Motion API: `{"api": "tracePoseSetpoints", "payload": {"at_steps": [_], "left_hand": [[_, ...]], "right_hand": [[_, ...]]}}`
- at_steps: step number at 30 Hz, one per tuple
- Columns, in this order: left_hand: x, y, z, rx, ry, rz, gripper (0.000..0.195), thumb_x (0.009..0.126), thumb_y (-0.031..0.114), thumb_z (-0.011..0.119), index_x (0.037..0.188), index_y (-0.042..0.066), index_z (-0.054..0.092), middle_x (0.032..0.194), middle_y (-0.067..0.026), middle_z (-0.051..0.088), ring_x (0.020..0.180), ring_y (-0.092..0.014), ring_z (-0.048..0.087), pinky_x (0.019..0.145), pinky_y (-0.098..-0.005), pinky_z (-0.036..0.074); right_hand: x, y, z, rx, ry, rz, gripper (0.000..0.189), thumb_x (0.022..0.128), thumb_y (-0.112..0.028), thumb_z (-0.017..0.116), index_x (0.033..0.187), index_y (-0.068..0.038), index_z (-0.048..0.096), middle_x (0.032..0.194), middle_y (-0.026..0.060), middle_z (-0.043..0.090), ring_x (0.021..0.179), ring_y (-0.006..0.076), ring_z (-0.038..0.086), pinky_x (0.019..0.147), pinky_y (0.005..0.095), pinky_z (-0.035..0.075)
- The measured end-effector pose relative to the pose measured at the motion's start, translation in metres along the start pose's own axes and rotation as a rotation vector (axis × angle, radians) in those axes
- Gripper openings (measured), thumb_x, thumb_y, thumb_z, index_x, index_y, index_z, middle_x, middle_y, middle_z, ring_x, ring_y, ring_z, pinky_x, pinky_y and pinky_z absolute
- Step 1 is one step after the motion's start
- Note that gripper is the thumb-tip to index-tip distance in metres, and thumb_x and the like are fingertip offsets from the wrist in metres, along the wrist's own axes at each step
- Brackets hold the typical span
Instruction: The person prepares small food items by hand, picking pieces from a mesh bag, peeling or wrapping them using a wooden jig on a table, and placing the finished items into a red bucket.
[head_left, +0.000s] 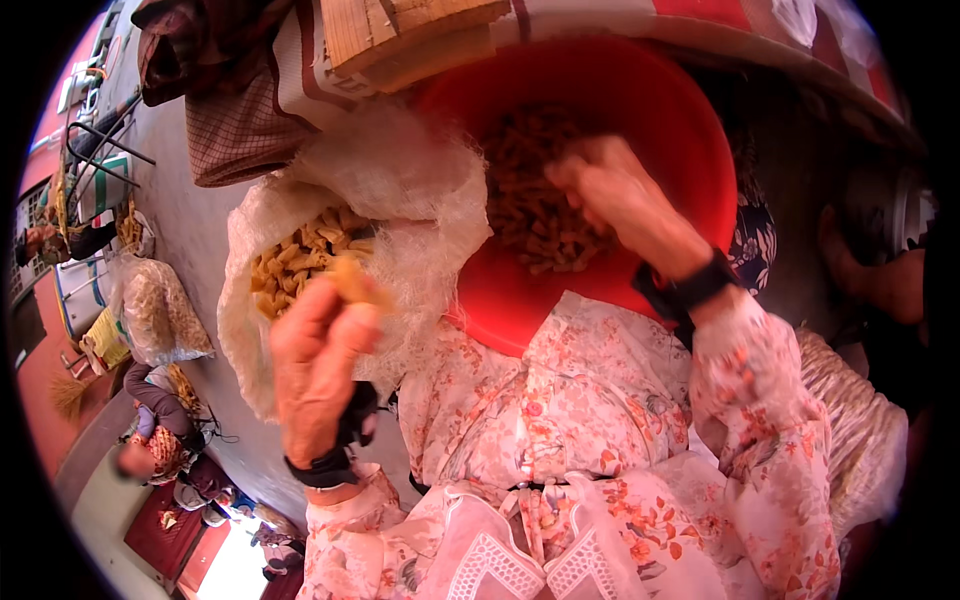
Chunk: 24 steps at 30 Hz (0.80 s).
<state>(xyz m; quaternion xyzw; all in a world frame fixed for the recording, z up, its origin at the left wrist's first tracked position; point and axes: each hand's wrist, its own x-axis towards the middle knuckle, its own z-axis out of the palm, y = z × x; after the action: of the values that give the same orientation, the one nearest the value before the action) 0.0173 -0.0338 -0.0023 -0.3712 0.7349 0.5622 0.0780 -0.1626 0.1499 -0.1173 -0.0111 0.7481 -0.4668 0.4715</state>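
My left hand (313, 375) is raised over a white woven plastic sack (420, 262), with a small yellow folded piece (351, 281) pinched between thumb and fingers. Similar yellow pieces (289, 266) fill the sack's open mouth. On the right, my right hand (611, 191) is over a red plastic basin (675, 105), blurred and with its fingers curled. Whether it holds anything cannot be made out. Many short brownish pieces (544, 225) are heaped in the basin, just below that hand. Both wrists wear black bands.
Wooden boards (420, 30) and a checked cloth bag (240, 135) border the far side. A twisted fibre bundle (855, 420) is at my right, near another person's bare limb (885, 285). At left are a filled clear plastic bag (161, 315) and another person (161, 427).
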Motion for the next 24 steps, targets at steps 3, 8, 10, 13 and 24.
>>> {"api": "tracePoseSetpoints", "payload": {"at_steps": [3, 8, 10, 13, 24], "left_hand": [[0.011, -0.016, -0.033, 0.309, 0.22, 0.113, 0.016, 0.082, 0.009, 0.059, 0.093, -0.002, 0.059, 0.076, 0.0002, 0.05, 0.067, -0.008, 0.046, 0.06, -0.0224, 0.039], [0.007, -0.055, -0.063, 0.792, 0.407, 0.011, 0.024, 0.077, 0.007, 0.059, 0.099, -0.003, 0.06, 0.08, -0.0122, 0.055, 0.072, -0.024, 0.055, 0.066, -0.032, 0.043], [0.008, -0.069, -0.067, 0.898, 0.437, -0.099, 0.028, 0.076, 0.007, 0.058, 0.102, -0.002, 0.06, 0.087, -0.0168, 0.058, 0.079, -0.03, 0.057, 0.072, -0.0363, 0.044], [0.003, -0.082, -0.068, 0.935, 0.478, -0.179, 0.033, 0.078, 0.006, 0.057, 0.111, 0.001, 0.059, 0.1, -0.0216, 0.059, 0.092, -0.035, 0.057, 0.08, -0.04, 0.043], [-0.001, -0.064, -0.05, 0.758, 0.421, -0.16, 0.03, 0.079, 0.006, 0.059, 0.109, 0.0, 0.059, 0.098, -0.0177, 0.058, 0.088, -0.031, 0.058, 0.077, -0.0348, 0.045]], "right_hand": [[0.053, 0.023, 0.002, 0.11, 0.134, -0.006, 0.016, 0.08, -0.021, 0.057, 0.085, -0.006, 0.058, 0.068, 0.0019, 0.053, 0.051, 0.0114, 0.047, 0.043, 0.0252, 0.037], [0.119, 0.126, -0.021, 0.084, 0.172, -0.082, 0.026, 0.082, -0.022, 0.057, 0.105, -0.009, 0.055, 0.075, 0.0013, 0.055, 0.055, 0.0118, 0.05, 0.049, 0.0257, 0.042], [0.125, 0.13, -0.021, 0.015, 0.185, -0.077, 0.025, 0.082, -0.021, 0.057, 0.105, -0.009, 0.055, 0.075, 0.0016, 0.055, 0.056, 0.0121, 0.05, 0.049, 0.0258, 0.042], [0.134, 0.127, -0.009, -0.035, 0.176, -0.075, 0.024, 0.082, -0.02, 0.058, 0.104, -0.009, 0.055, 0.075, 0.0022, 0.056, 0.056, 0.0125, 0.051, 0.049, 0.0261, 0.043], [0.135, 0.124, 0.006, -0.046, 0.163, -0.104, 0.02, 0.082, -0.015, 0.06, 0.1, -0.007, 0.056, 0.075, 0.0041, 0.058, 0.057, 0.0141, 0.055, 0.049, 0.0271, 0.046]]}}
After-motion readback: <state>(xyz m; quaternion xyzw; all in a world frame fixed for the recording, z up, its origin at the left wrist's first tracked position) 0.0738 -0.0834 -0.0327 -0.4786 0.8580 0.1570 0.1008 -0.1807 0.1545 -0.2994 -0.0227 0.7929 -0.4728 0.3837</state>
